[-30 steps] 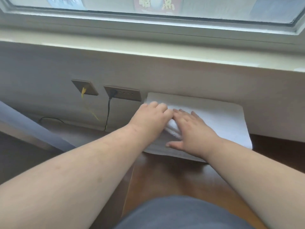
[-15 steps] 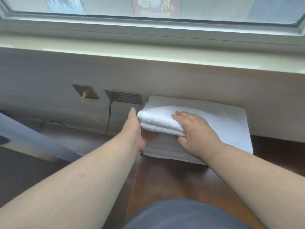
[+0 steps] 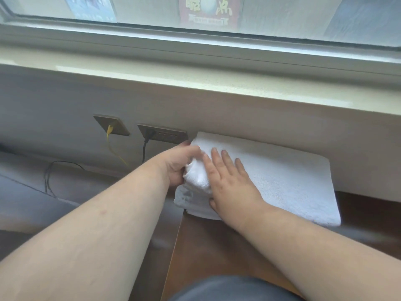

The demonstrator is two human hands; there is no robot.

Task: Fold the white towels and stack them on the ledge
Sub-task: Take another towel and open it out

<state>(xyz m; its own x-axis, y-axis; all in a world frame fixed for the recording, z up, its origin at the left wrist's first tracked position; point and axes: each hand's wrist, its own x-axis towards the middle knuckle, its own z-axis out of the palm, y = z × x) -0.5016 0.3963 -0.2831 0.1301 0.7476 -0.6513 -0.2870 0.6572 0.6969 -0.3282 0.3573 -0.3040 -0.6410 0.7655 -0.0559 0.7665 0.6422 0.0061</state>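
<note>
Below the pale window sill [image 3: 195, 83], on a dark wooden surface [image 3: 217, 246] against the wall, lies a white towel [image 3: 282, 181], already folded into a flat rectangle. Its end nearest the wall sockets [image 3: 162, 135] is bunched up: the left hand [image 3: 180, 164] curls its fingers around that roll, while the right hand [image 3: 230, 183] lies on top with fingers straight and slightly spread. Judging by this, a last fold is under way, and stacking on the sill is not yet done. Both thumbs are mostly hidden, and how many layers or towels lie there cannot be told.
</note>
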